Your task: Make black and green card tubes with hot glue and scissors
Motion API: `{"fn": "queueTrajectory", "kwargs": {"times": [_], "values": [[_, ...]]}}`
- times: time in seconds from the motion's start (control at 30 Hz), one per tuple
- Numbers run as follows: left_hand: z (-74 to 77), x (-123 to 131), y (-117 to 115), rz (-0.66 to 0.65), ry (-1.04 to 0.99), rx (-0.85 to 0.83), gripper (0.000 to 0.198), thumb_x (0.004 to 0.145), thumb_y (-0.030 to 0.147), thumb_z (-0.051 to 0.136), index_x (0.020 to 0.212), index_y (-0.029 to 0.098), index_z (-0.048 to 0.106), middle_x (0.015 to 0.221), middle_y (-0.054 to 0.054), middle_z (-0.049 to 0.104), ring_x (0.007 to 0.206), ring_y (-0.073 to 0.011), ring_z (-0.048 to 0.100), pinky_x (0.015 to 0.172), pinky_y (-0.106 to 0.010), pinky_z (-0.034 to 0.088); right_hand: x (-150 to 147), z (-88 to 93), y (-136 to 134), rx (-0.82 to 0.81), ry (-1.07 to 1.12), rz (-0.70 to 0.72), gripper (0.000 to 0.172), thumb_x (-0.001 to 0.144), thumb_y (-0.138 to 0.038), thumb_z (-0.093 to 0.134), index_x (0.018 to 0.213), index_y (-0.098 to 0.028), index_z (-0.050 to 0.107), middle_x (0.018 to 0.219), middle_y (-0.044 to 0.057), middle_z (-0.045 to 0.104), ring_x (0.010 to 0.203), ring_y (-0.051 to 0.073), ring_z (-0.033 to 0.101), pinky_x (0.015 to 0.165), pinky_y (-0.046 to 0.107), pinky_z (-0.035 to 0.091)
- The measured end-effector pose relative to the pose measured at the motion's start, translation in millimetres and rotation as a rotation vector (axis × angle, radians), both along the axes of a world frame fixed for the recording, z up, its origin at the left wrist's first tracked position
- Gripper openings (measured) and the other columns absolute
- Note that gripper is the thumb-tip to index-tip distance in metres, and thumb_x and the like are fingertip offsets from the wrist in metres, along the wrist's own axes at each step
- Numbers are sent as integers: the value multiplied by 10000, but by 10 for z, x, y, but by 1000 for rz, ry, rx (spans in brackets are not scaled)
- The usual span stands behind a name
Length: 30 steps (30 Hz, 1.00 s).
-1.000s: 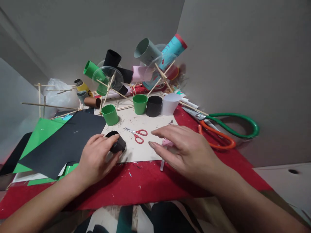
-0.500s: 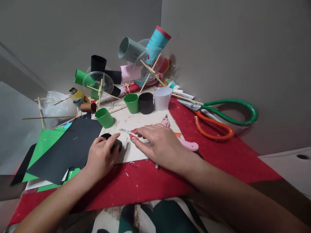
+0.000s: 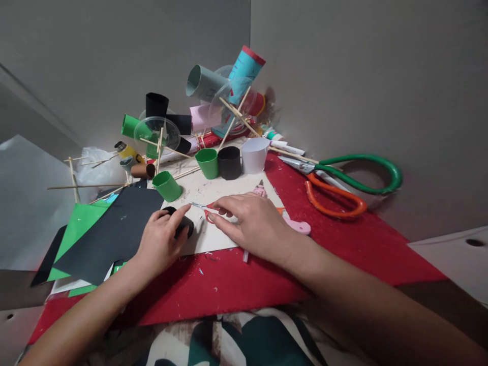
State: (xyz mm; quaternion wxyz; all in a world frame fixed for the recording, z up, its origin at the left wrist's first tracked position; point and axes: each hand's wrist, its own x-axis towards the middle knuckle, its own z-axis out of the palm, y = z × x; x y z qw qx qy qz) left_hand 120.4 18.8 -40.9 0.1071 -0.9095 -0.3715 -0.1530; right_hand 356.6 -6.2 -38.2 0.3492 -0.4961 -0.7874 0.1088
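Observation:
My left hand (image 3: 162,236) is closed round a short black paper tube (image 3: 186,226), which lies low over the white board; my fingers hide part of it. In my right hand (image 3: 253,221) are small red-handled scissors (image 3: 209,215), thumb and fingertips at the handles. Their blades are slightly apart and point left toward the tube. Just behind my left hand stands a green paper cup (image 3: 168,187). Farther back another green cup (image 3: 208,165), a black cup (image 3: 230,165) and a white cup (image 3: 254,157) stand in a row.
Large shears (image 3: 335,175) with green and orange handles lie at right on the red cloth (image 3: 328,264). Black paper (image 3: 110,234) and green sheets lie left. Stick frames with clear discs and coloured tubes (image 3: 206,84) rise behind. A pink-handled tool (image 3: 299,226) is beside my right wrist.
The view has shifted slightly, so things at left appear a little farther right. Both hands keep nearly the same places, with the scissors and black tube still held.

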Motion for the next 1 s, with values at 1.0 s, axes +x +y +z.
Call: {"fn": "queueTrajectory", "kwargs": {"times": [1.0], "values": [[388,-282,53,-88,2,32,220,880,248,642,1086,173,632,975,-104,749,868,-229,689,820,-388,550,407,327,274,-117,-28,-66,164,888,-299,621,909,-200,750,808,31,778,725,209,702,643,297,467]]}}
